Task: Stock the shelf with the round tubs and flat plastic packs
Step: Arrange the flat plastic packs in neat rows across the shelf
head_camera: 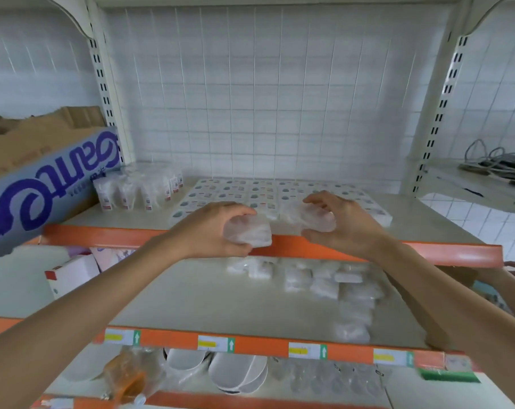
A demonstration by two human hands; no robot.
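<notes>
A white grid panel backs the upper shelf (427, 228). Above its orange edge, the left hand (212, 231) grips one clear pack (248, 231). The right hand (344, 222) grips another pack (313, 218).

- Cardboard box (43, 184): large purple brand lettering, upside down, wording not surely legible.
- Shelf-edge tags (215, 343): white upward arrow on green; yellow patch, print illegible.

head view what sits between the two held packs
Nothing: the head view shows only shelf top and orange edge between the left pack and right pack.
</notes>
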